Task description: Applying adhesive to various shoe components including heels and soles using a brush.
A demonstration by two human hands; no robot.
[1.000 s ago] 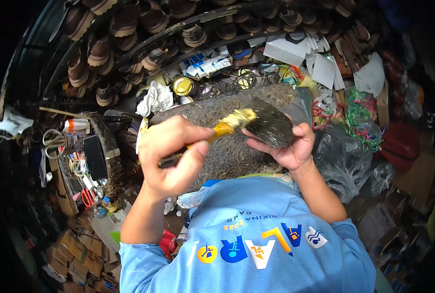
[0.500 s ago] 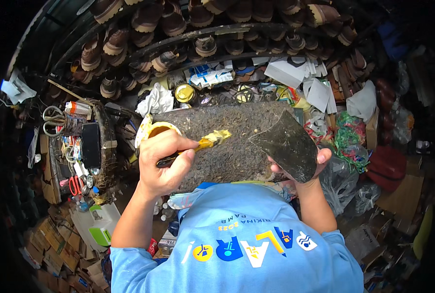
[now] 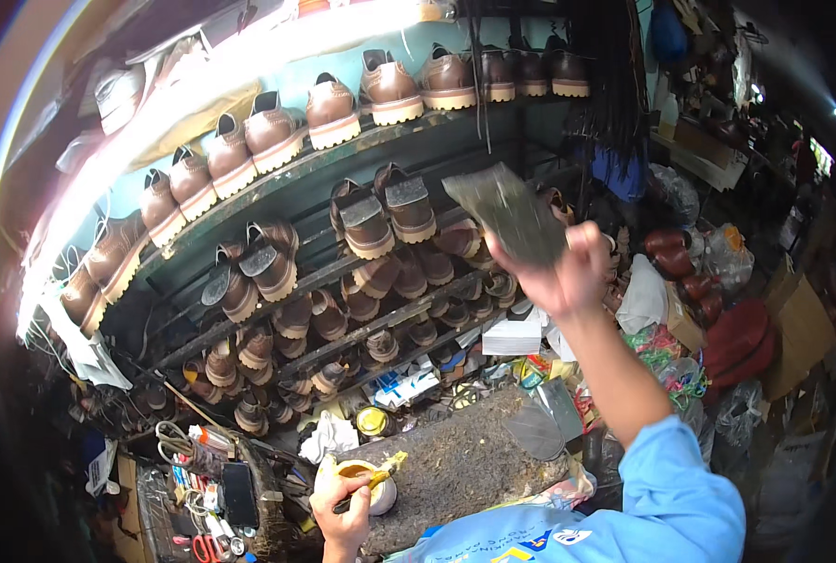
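Note:
My left hand (image 3: 341, 507) is closed on a brush (image 3: 387, 469) whose bristles are thick with yellow paste. The brush is at the mouth of a paste-smeared can (image 3: 381, 497), on the left part of a rough dark work slab (image 3: 456, 469). My right arm is stretched up and forward. Its hand (image 3: 563, 267) grips a thin, dark grey-green flat piece (image 3: 507, 211), blurred by motion, in front of the shoe shelves. On the right end of the slab lies another dark flat piece with a rounded edge (image 3: 535, 432).
Shelves (image 3: 296, 267) of brown shoes with pale soles rise ahead; some shoes (image 3: 404, 202) carry dark flat pieces. Left of the slab, a tray (image 3: 273, 525) holds a phone (image 3: 240, 494) and red-handled scissors (image 3: 207, 547). Plastic bags and a red bag (image 3: 742, 342) crowd the right.
The view has tilted up toward the shelves. My right hand has lifted its dark piece from above the slab, up and forward. My left hand has brought the brush to the can.

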